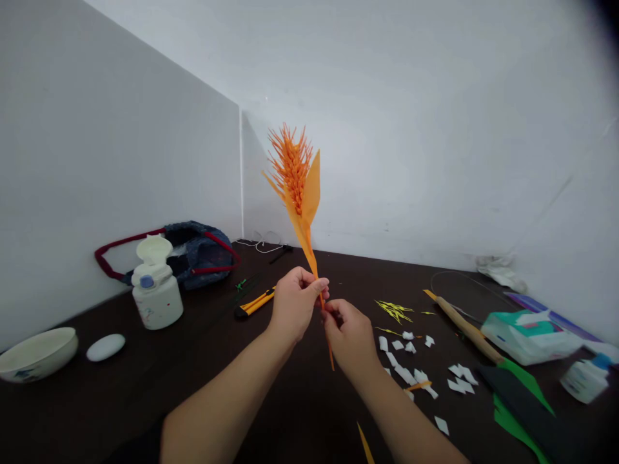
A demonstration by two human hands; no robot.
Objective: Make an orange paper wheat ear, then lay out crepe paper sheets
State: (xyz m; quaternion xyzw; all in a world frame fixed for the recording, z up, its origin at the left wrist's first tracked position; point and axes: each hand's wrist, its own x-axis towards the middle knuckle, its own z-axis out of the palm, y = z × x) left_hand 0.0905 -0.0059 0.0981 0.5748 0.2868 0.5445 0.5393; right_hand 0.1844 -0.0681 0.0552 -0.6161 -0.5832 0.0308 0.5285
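Note:
An orange artificial wheat ear (293,169) stands nearly upright before me, with pale orange leaves (312,187) at its base and a thin orange stem (331,357) running down. My left hand (297,299) is closed round the stem just below the leaves, thumb against fingers. Slightly lower, my right hand (349,332) pinches the same stem between thumb and fingertips. The stem's lower end sticks out beneath my right hand. Parts of the stem are hidden behind the fingers.
Right: white paper scraps (403,374), yellow strips (394,310), a tan roll (469,330), a tissue pack (527,335) and green sheets (515,419). Left: a yellow utility knife (256,304), white bottle (158,299), bowl (41,357), white oval object (106,347) and denim bag (203,254).

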